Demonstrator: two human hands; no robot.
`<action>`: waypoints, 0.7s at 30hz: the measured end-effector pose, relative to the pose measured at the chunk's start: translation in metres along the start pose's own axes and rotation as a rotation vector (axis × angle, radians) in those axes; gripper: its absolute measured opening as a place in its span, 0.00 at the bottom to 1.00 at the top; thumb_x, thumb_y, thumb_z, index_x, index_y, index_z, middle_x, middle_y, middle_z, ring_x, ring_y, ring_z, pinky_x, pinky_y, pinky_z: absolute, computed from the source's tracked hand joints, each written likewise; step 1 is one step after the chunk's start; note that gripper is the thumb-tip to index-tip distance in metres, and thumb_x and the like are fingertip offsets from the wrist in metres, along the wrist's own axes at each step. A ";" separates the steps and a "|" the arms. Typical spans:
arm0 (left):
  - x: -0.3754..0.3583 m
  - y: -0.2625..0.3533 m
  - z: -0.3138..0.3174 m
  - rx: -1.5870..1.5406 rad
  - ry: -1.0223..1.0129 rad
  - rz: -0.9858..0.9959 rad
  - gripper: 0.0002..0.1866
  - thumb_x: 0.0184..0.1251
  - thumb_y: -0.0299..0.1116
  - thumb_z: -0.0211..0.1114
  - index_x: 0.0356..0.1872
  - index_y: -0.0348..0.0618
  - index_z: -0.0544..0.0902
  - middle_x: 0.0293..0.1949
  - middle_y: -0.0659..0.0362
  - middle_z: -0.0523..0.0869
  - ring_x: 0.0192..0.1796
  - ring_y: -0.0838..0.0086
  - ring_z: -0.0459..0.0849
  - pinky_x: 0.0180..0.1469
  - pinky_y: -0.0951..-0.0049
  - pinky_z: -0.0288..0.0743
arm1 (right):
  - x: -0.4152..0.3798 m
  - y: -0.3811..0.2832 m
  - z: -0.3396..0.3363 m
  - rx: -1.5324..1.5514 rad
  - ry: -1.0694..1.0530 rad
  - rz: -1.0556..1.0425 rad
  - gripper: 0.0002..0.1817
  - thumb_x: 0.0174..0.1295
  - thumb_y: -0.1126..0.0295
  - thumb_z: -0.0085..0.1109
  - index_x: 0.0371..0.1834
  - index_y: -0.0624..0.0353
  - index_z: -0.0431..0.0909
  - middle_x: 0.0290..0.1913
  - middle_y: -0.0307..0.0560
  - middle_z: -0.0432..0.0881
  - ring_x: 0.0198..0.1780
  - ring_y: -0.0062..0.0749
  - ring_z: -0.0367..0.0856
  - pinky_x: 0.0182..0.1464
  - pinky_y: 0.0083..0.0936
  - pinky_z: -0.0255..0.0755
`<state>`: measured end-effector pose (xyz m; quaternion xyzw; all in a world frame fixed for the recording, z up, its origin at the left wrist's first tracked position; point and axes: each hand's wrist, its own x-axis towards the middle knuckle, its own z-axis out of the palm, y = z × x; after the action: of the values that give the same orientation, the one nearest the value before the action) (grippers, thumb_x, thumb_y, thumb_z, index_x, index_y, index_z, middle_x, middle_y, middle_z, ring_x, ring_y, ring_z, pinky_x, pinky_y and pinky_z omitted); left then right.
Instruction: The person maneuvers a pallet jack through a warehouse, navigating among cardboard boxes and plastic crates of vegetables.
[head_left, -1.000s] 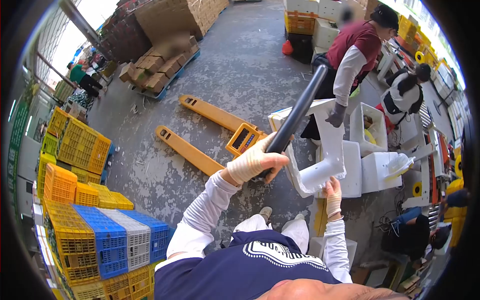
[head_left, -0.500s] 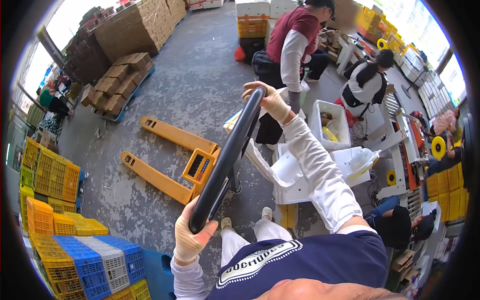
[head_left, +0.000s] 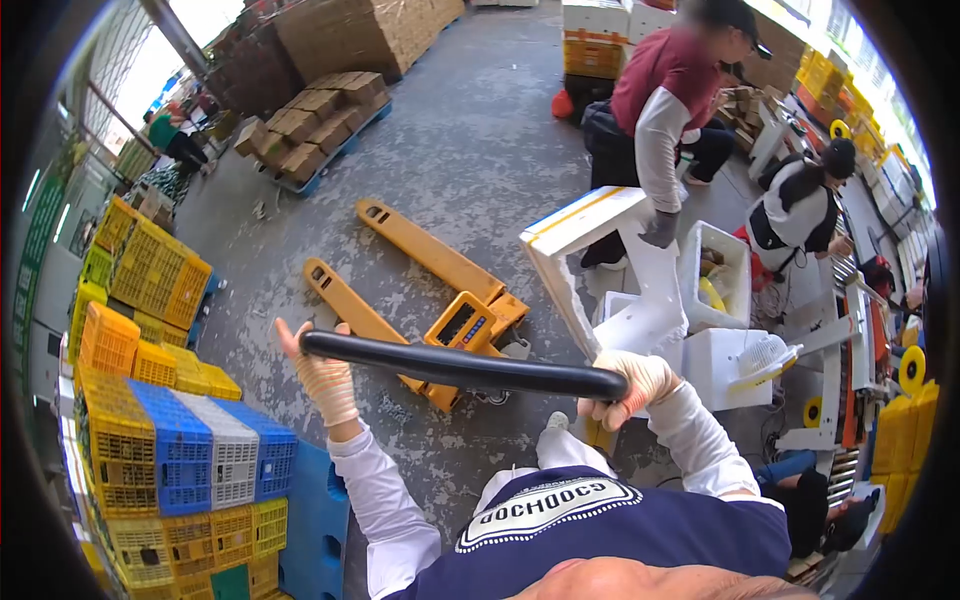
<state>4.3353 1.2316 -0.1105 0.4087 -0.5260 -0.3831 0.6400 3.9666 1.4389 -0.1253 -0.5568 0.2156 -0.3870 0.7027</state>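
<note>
A long black handle bar (head_left: 460, 364) of a yellow pallet jack (head_left: 430, 245) crosses in front of my body, its right end a little lower. My right hand (head_left: 640, 388), in a pale banded glove, is closed around the right end of the bar. My left hand (head_left: 322, 380), gloved alike, touches the left end with its fingers spread upward around the tip. Beyond the bar, the jack's display box (head_left: 460, 325) sits at the base of two yellow forks, which point away to the upper left.
Stacked crates (head_left: 232, 450) and a blue pallet (head_left: 312, 520) stand at left. Cartons on a blue pallet (head_left: 325, 125) lie ahead. To the right, a person in a maroon shirt (head_left: 668, 85) tilts a white foam box (head_left: 570, 225); another foam box (head_left: 745, 275) and a roller conveyor (head_left: 845, 460) are close.
The handle bar has swung from steeply slanted to nearly level. My right hand came down and right, my left hand moved up and left and its fingers spread. The foam box was lifted upright.
</note>
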 end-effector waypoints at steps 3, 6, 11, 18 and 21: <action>-0.028 -0.016 -0.034 0.029 0.001 0.027 0.47 0.59 0.24 0.68 0.75 0.50 0.46 0.61 0.48 0.69 0.59 0.61 0.73 0.56 0.66 0.72 | 0.036 0.000 0.078 -0.004 -0.182 0.150 0.23 0.47 0.67 0.78 0.44 0.67 0.81 0.22 0.34 0.76 0.25 0.16 0.70 0.29 0.19 0.65; -0.076 -0.010 -0.073 0.222 0.061 -0.085 0.47 0.61 0.26 0.68 0.75 0.51 0.46 0.66 0.42 0.66 0.65 0.52 0.70 0.61 0.61 0.69 | 0.083 0.018 0.160 -0.043 -0.186 0.121 0.20 0.52 0.66 0.74 0.44 0.66 0.81 0.20 0.33 0.73 0.24 0.15 0.68 0.29 0.21 0.65; -0.147 -0.004 -0.188 0.260 0.165 -0.230 0.45 0.63 0.27 0.67 0.75 0.50 0.47 0.65 0.39 0.66 0.63 0.52 0.72 0.60 0.61 0.70 | 0.149 0.042 0.255 0.080 -0.054 0.198 0.18 0.54 0.67 0.72 0.45 0.64 0.79 0.25 0.33 0.75 0.29 0.15 0.72 0.35 0.20 0.69; -0.198 0.032 -0.299 0.214 0.334 -0.340 0.40 0.66 0.24 0.62 0.74 0.51 0.50 0.63 0.41 0.67 0.58 0.61 0.74 0.60 0.66 0.72 | 0.227 0.092 0.370 -0.082 0.057 0.023 0.17 0.57 0.70 0.68 0.49 0.62 0.78 0.23 0.31 0.74 0.26 0.12 0.72 0.31 0.16 0.69; -0.213 0.040 -0.324 0.002 0.321 -0.264 0.37 0.68 0.28 0.60 0.74 0.52 0.51 0.61 0.46 0.65 0.61 0.63 0.71 0.63 0.69 0.70 | 0.257 0.116 0.394 -0.122 0.016 -0.054 0.16 0.56 0.68 0.67 0.47 0.59 0.78 0.30 0.40 0.81 0.34 0.20 0.79 0.40 0.21 0.75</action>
<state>4.6245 1.4811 -0.1862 0.5304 -0.3597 -0.3931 0.6594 4.4473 1.4895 -0.0891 -0.6010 0.2291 -0.3962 0.6552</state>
